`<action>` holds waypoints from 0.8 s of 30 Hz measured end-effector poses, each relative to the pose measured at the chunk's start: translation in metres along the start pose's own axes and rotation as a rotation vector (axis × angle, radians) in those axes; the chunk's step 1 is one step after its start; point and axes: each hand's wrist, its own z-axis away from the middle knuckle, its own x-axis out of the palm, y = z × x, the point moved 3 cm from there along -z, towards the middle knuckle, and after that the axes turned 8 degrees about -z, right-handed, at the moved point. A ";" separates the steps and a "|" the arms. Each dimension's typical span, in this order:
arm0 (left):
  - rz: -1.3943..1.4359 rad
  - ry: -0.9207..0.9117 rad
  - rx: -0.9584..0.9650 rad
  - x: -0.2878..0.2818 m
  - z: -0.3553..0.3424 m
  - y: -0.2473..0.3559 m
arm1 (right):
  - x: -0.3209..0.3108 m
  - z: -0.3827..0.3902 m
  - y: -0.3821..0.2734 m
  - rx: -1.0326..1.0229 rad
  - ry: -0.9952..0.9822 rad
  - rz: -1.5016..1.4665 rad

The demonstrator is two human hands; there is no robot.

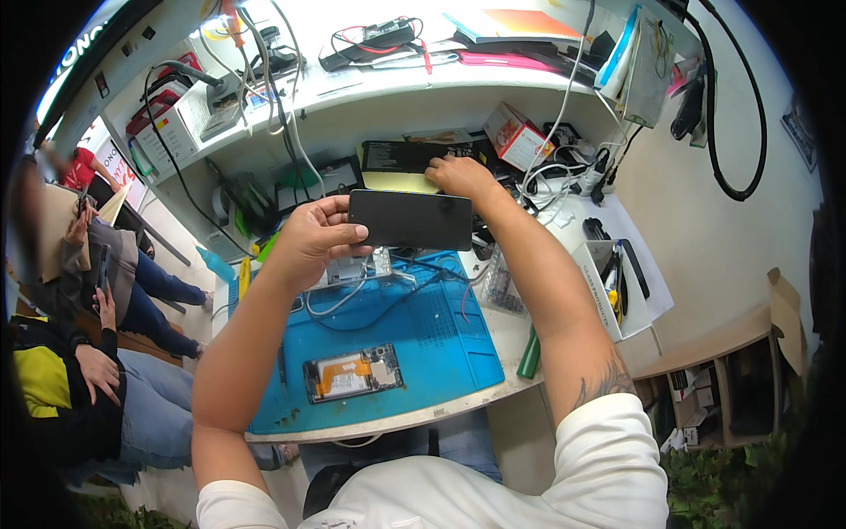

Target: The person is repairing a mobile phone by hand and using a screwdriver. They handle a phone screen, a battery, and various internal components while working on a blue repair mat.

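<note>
The person's left hand [319, 238] pinches the left end of a dark screen panel [412, 222], glossy black, flat and rectangular, above the far part of the blue mat [441, 366]. Beyond it, the right hand [465, 178] reaches to a black package [397, 157], its grip impossible to tell. Nearer lies an opened phone [352, 373], dark-framed, with orange ribbon across a pale battery

Bright white light floods the top of the view, bleaching the upper shelf [370, 91]; the recess [344, 125] beneath lies in softer shade; the blue mat [441, 353] is evenly lit and fairly sharp; the glossy screen [410, 220] reads almost uniformly black; fisheye distortion bows upper shelf and table [509, 331]; black vignetting swallows the corners; a patch at far left is smeared; the leaves [740, 480] at lower right are dim.
</note>
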 end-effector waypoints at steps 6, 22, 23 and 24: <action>0.049 -0.020 -0.050 0.000 0.011 -0.004 | -0.054 0.022 -0.001 0.181 -0.036 -0.317; 0.258 -0.109 -0.184 0.033 0.030 -0.015 | -0.124 0.221 -0.158 0.242 0.542 -0.705; 0.252 -0.128 -0.212 0.027 0.032 -0.015 | -0.120 0.227 -0.164 0.372 0.518 -0.880; 0.244 -0.144 -0.244 0.025 0.034 -0.014 | -0.106 0.230 -0.169 0.523 0.589 -1.313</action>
